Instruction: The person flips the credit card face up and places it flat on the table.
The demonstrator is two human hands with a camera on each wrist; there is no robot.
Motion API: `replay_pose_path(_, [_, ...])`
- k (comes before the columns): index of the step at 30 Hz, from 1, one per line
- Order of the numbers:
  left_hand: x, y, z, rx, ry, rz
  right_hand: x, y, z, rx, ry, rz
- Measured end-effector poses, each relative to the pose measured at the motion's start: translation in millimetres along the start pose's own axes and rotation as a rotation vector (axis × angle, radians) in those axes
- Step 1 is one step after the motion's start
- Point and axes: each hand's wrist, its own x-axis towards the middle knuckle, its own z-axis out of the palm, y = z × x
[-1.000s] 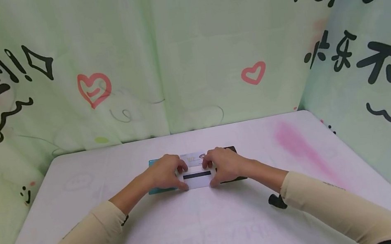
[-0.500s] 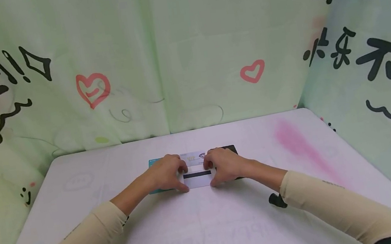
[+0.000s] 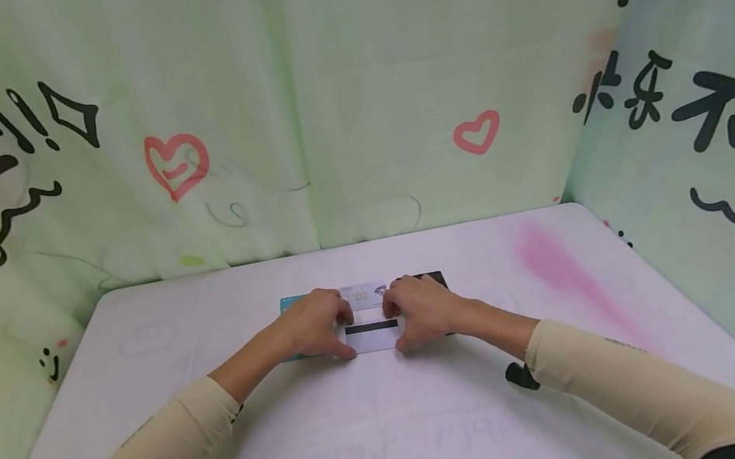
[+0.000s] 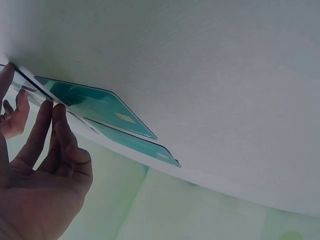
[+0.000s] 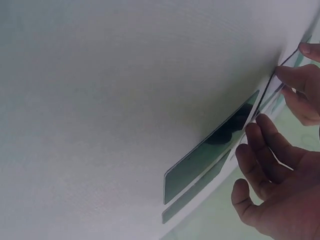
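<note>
A: lol what could go wrong here?
B: Left hand (image 3: 317, 326) and right hand (image 3: 424, 311) are pinching opposite ends of the striped card (image 3: 373, 341), between teal card (image 4: 107, 109) and black card (image 5: 197, 167). Uneven tugging could skew it, maybe bump those neighbours.

Green curtain (image 3: 366, 65) bears red hearts (image 3: 176, 172) at ten and two o'clock. Pink smear (image 3: 567, 272) on tabletop (image 3: 393, 414) at four.

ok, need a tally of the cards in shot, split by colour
Teal cards: 2
Pale cards: 2 (the nearer one has a black stripe)
Black cards: 2
Total: 6
</note>
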Motion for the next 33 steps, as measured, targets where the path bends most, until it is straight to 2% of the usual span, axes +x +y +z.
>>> replay_pose_path(11, [-1.6,2.1,-2.3,-0.015,0.012,-0.012,-3,1,-5,0.043,0.004,-0.008])
replay_pose_path(19, [-5.7,-1.5,-6.6,-0.052,0.075,-0.003,-4,2,-11,0.107,0.004,-0.007])
replay_pose_path(23, [-8.4,-3.8,-8.2,-0.076,0.108,0.022,-5,1,-13,0.094,0.011,-0.006])
replay_pose_path(33, [-10.3,-7.8,-8.5,-0.107,0.134,0.038,-5,1,-13,0.073,0.058,-0.045])
